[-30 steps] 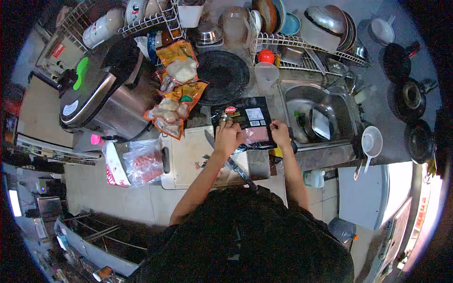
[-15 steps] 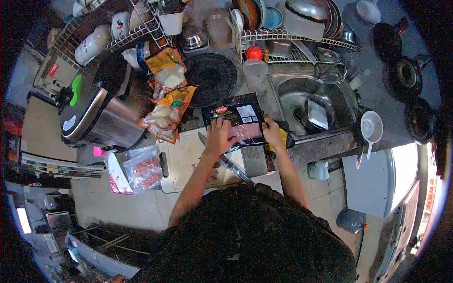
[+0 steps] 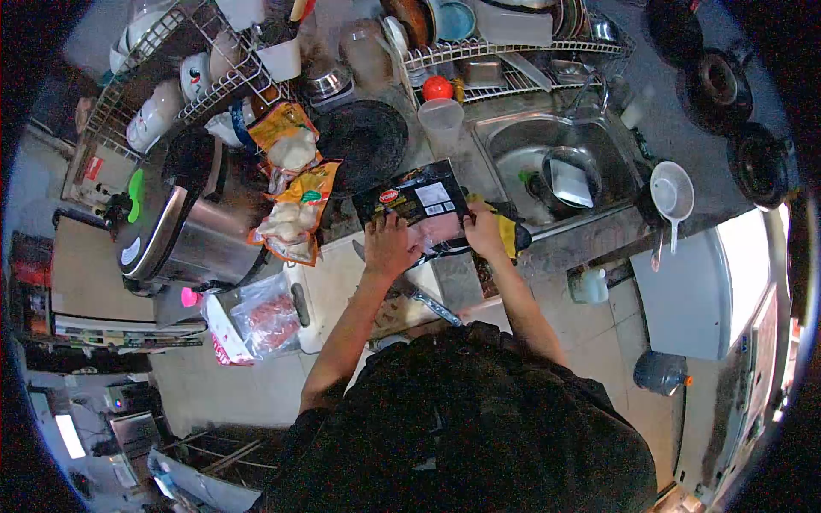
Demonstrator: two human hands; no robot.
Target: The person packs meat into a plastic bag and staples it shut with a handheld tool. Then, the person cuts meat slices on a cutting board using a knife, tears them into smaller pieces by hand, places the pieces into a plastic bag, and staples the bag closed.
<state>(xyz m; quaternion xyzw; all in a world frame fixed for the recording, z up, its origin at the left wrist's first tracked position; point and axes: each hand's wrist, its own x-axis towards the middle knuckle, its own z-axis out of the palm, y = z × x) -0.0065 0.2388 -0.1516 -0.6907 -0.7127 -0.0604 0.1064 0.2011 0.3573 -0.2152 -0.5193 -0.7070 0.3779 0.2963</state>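
Observation:
A black packet (image 3: 416, 194) with a red label and a pink see-through window lies at the counter's edge, over the far right part of the cutting board (image 3: 329, 286). My left hand (image 3: 392, 244) lies on its lower left part, fingers spread. At the packet's right edge, my right hand (image 3: 484, 231) pinches the border. A knife (image 3: 434, 305) rests on the board below my left hand, its blade partly hidden. Just right of my right hand is a yellow and black item (image 3: 510, 235).
Left of the board lies a bag of minced meat (image 3: 269, 318). Orange packs of pale meat (image 3: 292, 218) lie beside a large cooker (image 3: 201, 235). A round black plate (image 3: 363, 145), a sink (image 3: 556, 175) and a dish rack (image 3: 479, 64) stand behind.
The camera view has turned and shifted, so the counter items appear moved and tilted. Both hands stay on the black packet; my right hand has stayed at its right edge.

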